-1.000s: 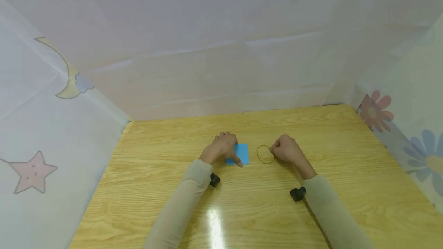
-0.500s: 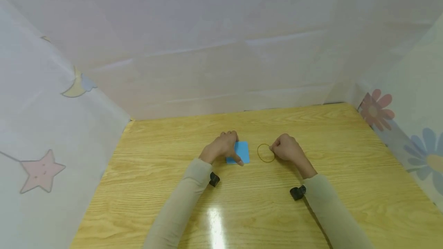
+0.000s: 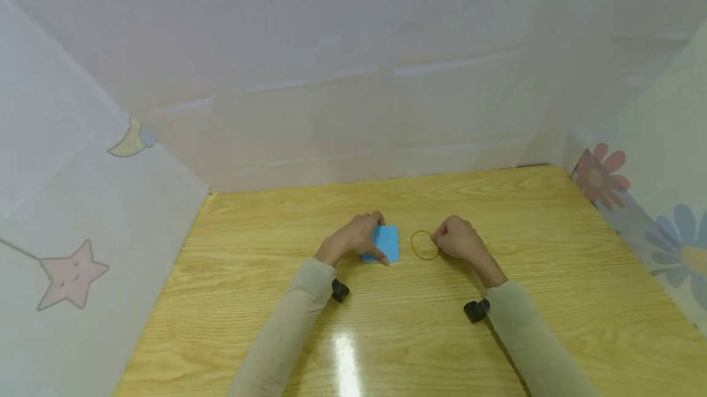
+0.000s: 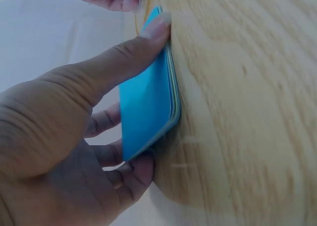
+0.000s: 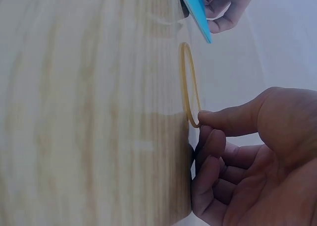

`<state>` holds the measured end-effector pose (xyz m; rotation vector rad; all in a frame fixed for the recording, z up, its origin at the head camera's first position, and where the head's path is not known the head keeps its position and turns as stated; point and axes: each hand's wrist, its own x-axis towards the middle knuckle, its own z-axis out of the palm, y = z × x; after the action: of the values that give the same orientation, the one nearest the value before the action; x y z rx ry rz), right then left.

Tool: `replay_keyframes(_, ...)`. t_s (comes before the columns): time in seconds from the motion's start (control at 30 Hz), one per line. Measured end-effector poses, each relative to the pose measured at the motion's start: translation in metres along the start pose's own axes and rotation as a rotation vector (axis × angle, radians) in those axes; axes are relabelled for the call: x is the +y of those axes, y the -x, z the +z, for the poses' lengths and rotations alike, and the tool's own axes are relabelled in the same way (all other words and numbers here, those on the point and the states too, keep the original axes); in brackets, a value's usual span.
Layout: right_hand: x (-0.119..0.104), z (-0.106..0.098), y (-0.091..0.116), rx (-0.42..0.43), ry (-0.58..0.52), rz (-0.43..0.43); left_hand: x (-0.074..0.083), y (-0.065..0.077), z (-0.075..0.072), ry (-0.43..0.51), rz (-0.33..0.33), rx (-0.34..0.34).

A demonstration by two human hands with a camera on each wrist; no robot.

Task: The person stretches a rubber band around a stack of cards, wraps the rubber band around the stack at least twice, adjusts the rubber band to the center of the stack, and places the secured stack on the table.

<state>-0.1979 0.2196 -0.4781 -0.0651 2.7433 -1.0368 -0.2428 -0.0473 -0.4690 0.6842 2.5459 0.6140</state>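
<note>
On a wood-grain table (image 3: 420,342), the left hand (image 3: 355,237), thumb and fingers well apart, and the right hand (image 3: 458,238), fingertips pinched together, respectively hold a blue layered stack (image 3: 388,242) and, just right of it, a thin yellow rubber band (image 5: 185,87).

On the yellow wood-grained bench (image 3: 420,323), the blue square layered stack (image 3: 388,241) is left of the thin yellow round band (image 5: 184,82), apart from it. The left hand (image 3: 356,235) is at the stack's left side, the right hand (image 3: 458,238) at the band's right edge. Pale sheeting (image 3: 342,133) stands behind.
</note>
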Motion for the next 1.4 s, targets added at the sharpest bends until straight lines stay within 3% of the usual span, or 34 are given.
replay_keyframes(0.3,0.002,-0.001,0.003,0.002,-0.026,-0.043,-0.007,0.006,-0.002,0.163,0.013,0.005)
replay_keyframes(0.6,0.002,-0.003,0.008,0.009,-0.033,-0.055,-0.018,0.015,-0.006,0.384,0.049,0.074)
replay_keyframes(0.8,-0.005,-0.005,0.013,0.003,-0.027,-0.048,-0.021,0.021,-0.003,0.473,-0.005,0.140)
replay_keyframes(1.07,-0.014,-0.008,0.019,-0.010,-0.054,-0.064,-0.021,0.026,0.003,0.582,-0.066,0.145)
replay_keyframes(1.3,-0.021,-0.013,0.022,-0.018,-0.065,-0.056,-0.022,0.030,0.008,0.803,-0.079,0.127)
replay_keyframes(1.4,-0.021,-0.015,0.023,-0.032,-0.067,-0.055,-0.022,0.030,0.008,0.885,-0.092,0.162)
